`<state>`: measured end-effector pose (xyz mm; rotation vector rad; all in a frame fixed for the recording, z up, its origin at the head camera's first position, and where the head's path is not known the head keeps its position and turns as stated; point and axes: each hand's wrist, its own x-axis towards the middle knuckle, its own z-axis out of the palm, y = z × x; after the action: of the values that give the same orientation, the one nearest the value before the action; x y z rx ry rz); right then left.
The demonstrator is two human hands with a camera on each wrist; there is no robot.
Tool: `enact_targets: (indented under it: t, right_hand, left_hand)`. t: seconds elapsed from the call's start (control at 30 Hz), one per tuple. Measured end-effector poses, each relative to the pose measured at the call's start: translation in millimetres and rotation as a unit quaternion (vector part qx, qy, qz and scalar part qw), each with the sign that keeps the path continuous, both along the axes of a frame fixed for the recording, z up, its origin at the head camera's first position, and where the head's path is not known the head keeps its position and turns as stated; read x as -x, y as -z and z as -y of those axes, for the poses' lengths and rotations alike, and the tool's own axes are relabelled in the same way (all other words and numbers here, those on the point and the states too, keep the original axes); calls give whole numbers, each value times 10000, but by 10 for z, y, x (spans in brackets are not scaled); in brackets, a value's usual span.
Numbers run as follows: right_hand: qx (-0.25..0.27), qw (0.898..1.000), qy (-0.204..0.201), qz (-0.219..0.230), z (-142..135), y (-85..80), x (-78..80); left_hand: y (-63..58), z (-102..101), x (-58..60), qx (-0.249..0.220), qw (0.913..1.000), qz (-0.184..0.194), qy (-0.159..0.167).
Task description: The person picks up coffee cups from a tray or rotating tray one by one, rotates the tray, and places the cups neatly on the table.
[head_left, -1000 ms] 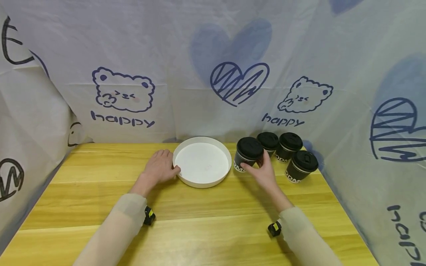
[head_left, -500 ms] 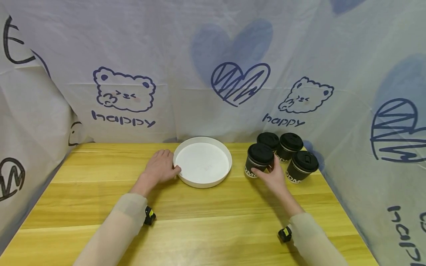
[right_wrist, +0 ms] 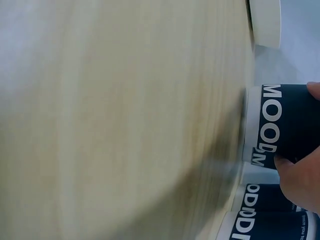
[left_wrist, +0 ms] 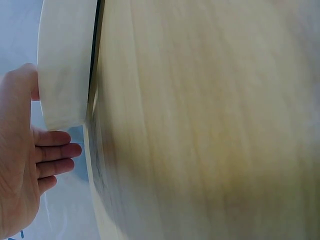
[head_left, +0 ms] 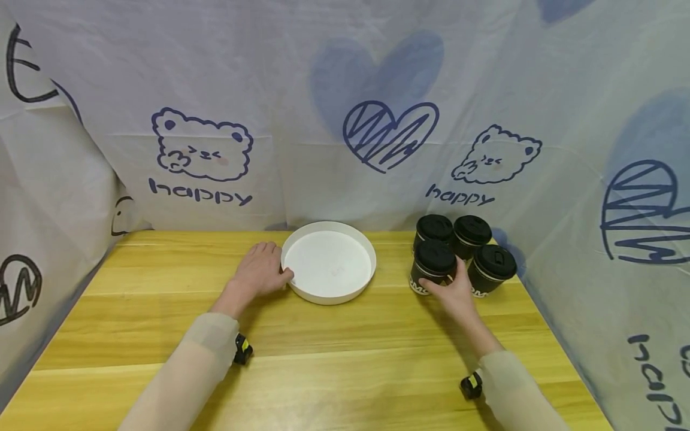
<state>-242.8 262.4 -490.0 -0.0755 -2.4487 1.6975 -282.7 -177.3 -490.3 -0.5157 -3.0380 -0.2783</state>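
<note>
My left hand [head_left: 260, 270] holds the left rim of a round white tray [head_left: 330, 293], its thumb over the edge and its fingers along the outside. In the left wrist view the fingers [left_wrist: 57, 152] point down beside the tray's wall [left_wrist: 67, 60]. With thumb and fingers, my right hand [head_left: 455, 293] grips a black lidded paper coffee cup [head_left: 434, 257]. This cup is upright at the front left of a cluster of similar cups, its base at the tabletop. White lettering on the held cup [right_wrist: 287, 120] shows in the right wrist view.
Close behind and beside the held cup stand three more lidded cups: one at back left [head_left: 433, 226], one at back right [head_left: 472, 229] and one at front right [head_left: 493, 266]. A printed cloth [head_left: 302, 173] hangs behind the wooden table [head_left: 334, 359].
My right hand has carried the cup rightward and slightly nearer, from beside the tray to the other cups. The left hand and the tray have stayed in place.
</note>
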Motion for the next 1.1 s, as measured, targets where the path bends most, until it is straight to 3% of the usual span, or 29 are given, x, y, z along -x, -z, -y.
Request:
enact_targets:
  t: [0.8, 1.1]
  right_hand:
    - [-172, 9992, 318, 152, -159, 19, -102]
    - [-46, 9995, 260, 159, -192, 31, -106]
  left_hand:
    - [5, -15, 9, -12, 9999, 154, -50]
    - [17, -11, 8, -13, 9999, 106, -24]
